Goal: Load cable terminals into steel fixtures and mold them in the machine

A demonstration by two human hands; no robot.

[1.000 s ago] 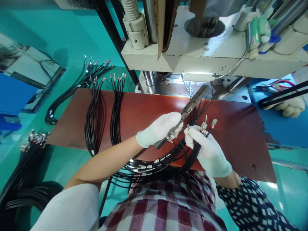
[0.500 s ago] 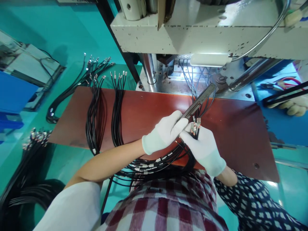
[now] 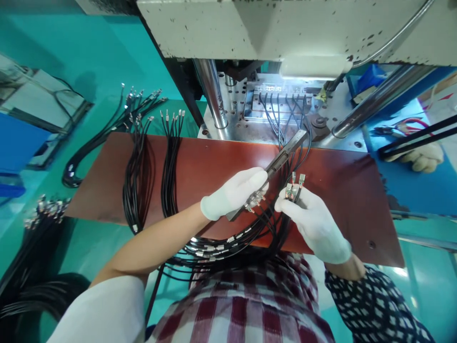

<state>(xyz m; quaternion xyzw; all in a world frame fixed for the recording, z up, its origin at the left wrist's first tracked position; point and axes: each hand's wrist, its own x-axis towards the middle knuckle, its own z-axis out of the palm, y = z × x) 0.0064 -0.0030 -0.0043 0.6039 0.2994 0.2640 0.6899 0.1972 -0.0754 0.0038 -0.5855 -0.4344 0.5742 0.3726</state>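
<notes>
Slotted grey metal bar [image 3: 285, 155] slants over the reddish-brown flat desk [image 3: 342, 200], its far end near the thin dark wires [image 3: 277, 125] that run into the metal fixture [image 3: 253, 112] of the press, and the white-gloved left hand [image 3: 240, 191] has its grip closed around the lower part. That hold suits the work: it is best firm enough to stop the bar rolling, with the fingers clear of the slots and of the small silvery connectors [image 3: 254, 199] gathered at its near end. The white-gloved right hand [image 3: 316, 220] has its grip closed on a cluster of silvery metal connectors [image 3: 291, 191] with black cables, held just beside the bar; whether one is pinched apart from the rest is hard to make out. A good way is to take each by its head, turn it square to its slot and seat it with even pressure, never by tugging the cable. The long black cables [image 3: 221, 247] loop along the front edge of the desk toward the plaid-clad lap, so their weight could drag a connector askew; a little slack near the right hand would help, as would lifting the bar's far end clear of the thin wires.
</notes>
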